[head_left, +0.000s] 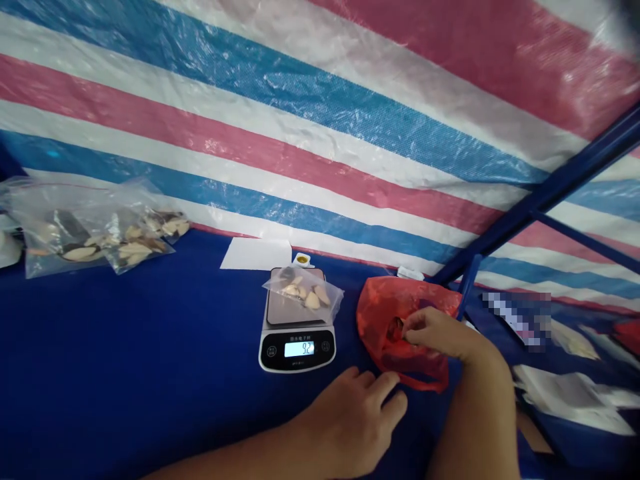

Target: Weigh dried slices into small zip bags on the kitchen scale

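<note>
A red plastic bag (373, 300) lies open on the blue tabletop. My right hand (437, 333) reaches over its mouth, with thumb and fingers pinched together near something dark inside. What they hold, if anything, is hard to make out. At the bag's near edge is my left hand (355, 420), its fingers loosely curled and thumb and forefinger apart; the fingertip meets or nearly meets the bag. Left of the bag stands a small digital scale (298, 351) showing what looks like 9.2. A clear plastic bag (333, 303) with several pale slices rests on its plate.
Clear bags of pale and dark pieces (125, 243) lie at the back left. A white sheet of paper (256, 254) and a small white container (301, 259) sit behind the scale. Blue metal bars (540, 190) rise at right, beside white packets (570, 397). Striped sheeting (300, 153) hangs behind.
</note>
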The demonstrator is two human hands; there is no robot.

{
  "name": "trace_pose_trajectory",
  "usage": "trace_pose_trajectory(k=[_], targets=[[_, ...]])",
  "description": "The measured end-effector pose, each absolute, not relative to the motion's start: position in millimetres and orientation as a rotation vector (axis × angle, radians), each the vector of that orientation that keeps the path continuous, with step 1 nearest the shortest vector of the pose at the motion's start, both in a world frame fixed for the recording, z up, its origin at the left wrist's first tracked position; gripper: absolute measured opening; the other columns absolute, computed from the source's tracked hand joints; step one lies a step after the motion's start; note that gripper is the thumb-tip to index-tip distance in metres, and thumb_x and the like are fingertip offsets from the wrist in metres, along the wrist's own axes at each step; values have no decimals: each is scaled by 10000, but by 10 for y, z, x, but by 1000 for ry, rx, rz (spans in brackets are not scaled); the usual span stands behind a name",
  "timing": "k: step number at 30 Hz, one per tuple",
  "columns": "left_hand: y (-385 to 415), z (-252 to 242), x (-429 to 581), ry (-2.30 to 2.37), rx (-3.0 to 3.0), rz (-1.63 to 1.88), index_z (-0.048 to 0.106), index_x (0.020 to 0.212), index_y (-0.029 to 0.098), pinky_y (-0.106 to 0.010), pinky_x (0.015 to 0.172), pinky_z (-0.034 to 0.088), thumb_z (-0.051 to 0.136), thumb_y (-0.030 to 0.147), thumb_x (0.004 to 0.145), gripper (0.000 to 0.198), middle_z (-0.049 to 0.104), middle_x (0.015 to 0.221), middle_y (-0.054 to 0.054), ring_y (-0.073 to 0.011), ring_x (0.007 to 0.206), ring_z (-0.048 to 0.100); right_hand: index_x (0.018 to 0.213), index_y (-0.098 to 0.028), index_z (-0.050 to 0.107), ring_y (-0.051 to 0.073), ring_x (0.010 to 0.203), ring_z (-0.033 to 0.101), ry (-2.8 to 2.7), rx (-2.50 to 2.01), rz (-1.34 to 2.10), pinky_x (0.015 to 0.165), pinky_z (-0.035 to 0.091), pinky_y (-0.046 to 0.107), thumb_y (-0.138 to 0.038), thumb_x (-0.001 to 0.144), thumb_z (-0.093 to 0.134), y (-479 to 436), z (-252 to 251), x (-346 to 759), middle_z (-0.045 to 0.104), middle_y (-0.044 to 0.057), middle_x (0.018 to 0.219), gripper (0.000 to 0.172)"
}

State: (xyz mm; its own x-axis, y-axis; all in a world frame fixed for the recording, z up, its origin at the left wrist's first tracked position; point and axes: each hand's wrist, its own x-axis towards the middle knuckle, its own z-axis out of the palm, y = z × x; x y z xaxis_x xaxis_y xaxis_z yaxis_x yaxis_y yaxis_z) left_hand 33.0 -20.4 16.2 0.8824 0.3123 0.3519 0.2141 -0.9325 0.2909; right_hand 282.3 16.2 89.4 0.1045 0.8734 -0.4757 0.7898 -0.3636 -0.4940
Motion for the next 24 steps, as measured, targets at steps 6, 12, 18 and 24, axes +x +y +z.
trace_pose_trajectory(k=[6, 12, 18, 24], targets=[[-143, 79, 275, 371, 2693, 619, 569, 1051, 206, -351, 720, 496, 463, 268, 985, 140, 679, 1083, -37, -175, 799, 636, 788, -180, 721, 210, 718, 664, -1885, -2359, 523, 635, 421, 294, -175, 806, 605, 454, 620, 2715, 747, 91, 815, 117], [-32, 330, 7, 134, 2338, 951, 592, 1043, 189, -233, 718, 516, 469, 151, 942, 164, 696, 945, -50, -125, 789, 661, 1140, -151, 650, 230, 890, 681, -1876, -2212, 308, 747, 458, 289, -174, 814, 638, 543, 592, 2524, 740, 110, 1015, 327], [508, 605, -935, 812, 2002, 1484, 665, 947, 216, -243, 643, 517, 540, 174, 939, 131, 706, 828, -17, -119, 680, 649, 926, -161, 709, 226, 828, 669, -2045, -2178, 501, 725, 454, 289, -409, 865, 679, 546, 608, 2212, 744, 95, 916, 257], [1325, 387, -1520, 1292, 1619, 1621, 641, 906, 173, -213, 518, 436, 551, 313, 909, 167, 637, 763, -4, -81, 542, 548, 938, -131, 725, 233, 873, 671, -2169, -2191, 356, 765, 427, 298, -190, 903, 571, 646, 460, 1980, 743, 158, 1005, 168]])
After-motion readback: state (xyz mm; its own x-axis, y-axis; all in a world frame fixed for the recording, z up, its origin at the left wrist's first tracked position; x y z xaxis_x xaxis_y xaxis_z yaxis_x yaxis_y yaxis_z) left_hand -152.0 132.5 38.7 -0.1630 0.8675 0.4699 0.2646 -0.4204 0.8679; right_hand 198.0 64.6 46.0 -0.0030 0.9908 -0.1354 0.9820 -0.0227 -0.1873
